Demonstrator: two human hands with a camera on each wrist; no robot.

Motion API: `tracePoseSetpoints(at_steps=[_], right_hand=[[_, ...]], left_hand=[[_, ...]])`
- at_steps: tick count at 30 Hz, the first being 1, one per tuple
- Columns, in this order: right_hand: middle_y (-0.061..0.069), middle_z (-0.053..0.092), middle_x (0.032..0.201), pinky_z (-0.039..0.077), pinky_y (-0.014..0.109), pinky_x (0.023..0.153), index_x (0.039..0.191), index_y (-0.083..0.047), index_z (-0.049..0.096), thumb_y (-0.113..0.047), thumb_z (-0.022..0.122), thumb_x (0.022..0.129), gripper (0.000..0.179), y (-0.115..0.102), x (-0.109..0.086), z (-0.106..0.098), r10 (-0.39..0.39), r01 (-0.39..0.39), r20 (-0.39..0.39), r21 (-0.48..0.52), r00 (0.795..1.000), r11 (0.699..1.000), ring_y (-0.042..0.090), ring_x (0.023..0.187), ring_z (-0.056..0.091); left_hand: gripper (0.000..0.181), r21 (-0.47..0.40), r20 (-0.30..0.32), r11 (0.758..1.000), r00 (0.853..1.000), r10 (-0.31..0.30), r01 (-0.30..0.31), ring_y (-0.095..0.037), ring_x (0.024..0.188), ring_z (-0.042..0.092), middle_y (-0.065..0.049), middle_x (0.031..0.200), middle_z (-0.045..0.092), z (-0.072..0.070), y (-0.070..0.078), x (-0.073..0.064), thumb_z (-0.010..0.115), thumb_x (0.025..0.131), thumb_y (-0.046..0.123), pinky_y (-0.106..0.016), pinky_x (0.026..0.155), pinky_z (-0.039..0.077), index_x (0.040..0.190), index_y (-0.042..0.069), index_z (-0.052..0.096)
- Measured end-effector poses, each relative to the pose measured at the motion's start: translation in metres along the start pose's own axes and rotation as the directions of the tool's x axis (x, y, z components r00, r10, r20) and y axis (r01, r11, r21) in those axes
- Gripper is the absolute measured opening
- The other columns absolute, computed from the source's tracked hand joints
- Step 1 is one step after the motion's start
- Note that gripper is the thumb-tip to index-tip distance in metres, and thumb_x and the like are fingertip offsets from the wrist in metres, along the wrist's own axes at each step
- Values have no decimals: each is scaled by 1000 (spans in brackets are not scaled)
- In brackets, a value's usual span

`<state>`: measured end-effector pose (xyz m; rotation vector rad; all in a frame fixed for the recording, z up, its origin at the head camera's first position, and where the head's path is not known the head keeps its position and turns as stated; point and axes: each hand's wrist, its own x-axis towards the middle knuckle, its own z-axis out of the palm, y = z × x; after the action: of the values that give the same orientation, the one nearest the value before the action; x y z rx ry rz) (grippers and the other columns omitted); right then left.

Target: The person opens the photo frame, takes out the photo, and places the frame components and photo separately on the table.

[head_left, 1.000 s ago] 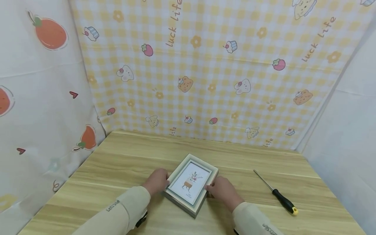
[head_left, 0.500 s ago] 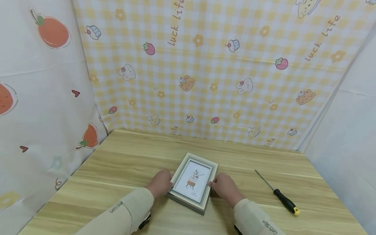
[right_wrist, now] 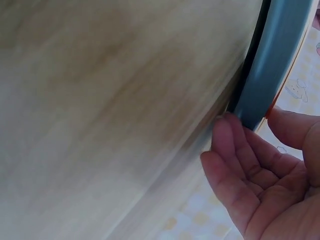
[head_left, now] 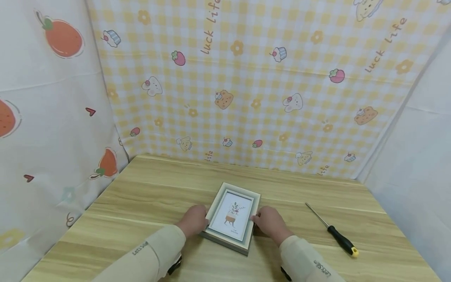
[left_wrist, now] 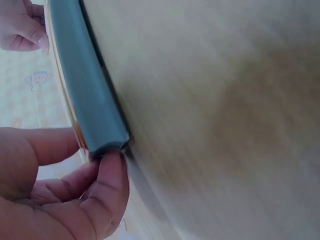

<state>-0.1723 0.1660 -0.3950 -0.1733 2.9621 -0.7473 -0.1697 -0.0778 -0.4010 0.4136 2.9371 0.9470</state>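
Note:
A picture frame [head_left: 230, 215] with a cream border lies face up on the wooden table, turned slightly askew. Behind its front is a print of a plant in a brown pot with legs. My left hand [head_left: 193, 221] pinches the frame's left edge, thumb above and fingers against the side. Opposite it, my right hand [head_left: 270, 224] holds the right edge. In the left wrist view, the curled fingers [left_wrist: 112, 185] meet the corner of the frame's blue-grey side [left_wrist: 85, 80]. The right wrist view has the thumb [right_wrist: 290, 125] on the frame's top edge. The frame's underside is hidden.
A screwdriver [head_left: 341, 239] with a black and yellow handle lies on the wooden table [head_left: 158, 180], right of my right hand. Behind the table hangs a yellow checked cloth [head_left: 246, 78]. White cloths [head_left: 60, 98] close off both sides.
Between my two hands the picture frame has turned a little counterclockwise, its near end swinging right. Both hands have kept hold of it. The screwdriver has stayed put.

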Motion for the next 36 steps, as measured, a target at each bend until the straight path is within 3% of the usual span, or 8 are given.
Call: tracePoseSetpoints(at_steps=[6,9,17,27,36], right_hand=[[-4,43,51,33,26,49,56,-9,54,-20,64,91,38,-4,-5,-4,30,-30,18,16,999,999,12,50,39],[-4,43,51,32,25,49,58,-7,59,-21,66,90,36,-7,-9,-6,36,-37,47,28,998,999,11,50,39],[-6,35,49,28,23,48,55,-9,55,-22,70,87,38,-9,-16,-2,24,-28,78,45,997,999,10,49,32],[-5,40,51,30,23,46,60,-7,60,-18,68,88,31,-5,-18,-4,-3,2,47,21,999,1000,10,48,35],[-5,42,51,32,24,47,62,-8,61,-20,68,89,30,2,-15,-3,16,-16,37,12,999,1000,10,49,38]], left_hand=[[36,-34,25,999,999,-40,41,-12,51,34,4,54,34,-2,-2,1,65,78,2,-26,50,30,54,11,39],[36,-55,28,996,997,-67,68,-12,53,37,4,54,37,-3,-3,0,67,81,4,-25,50,32,57,11,41],[29,-50,-8,999,1000,-20,20,-15,59,41,0,62,41,-5,-2,-4,69,81,1,-29,57,38,64,6,46],[30,-69,40,997,998,-42,44,-14,57,43,0,60,43,0,6,-4,68,82,-1,-26,53,37,65,6,45],[34,-92,32,996,999,-11,14,-14,55,39,1,58,38,2,11,-7,68,80,-2,-26,51,35,62,7,41]])
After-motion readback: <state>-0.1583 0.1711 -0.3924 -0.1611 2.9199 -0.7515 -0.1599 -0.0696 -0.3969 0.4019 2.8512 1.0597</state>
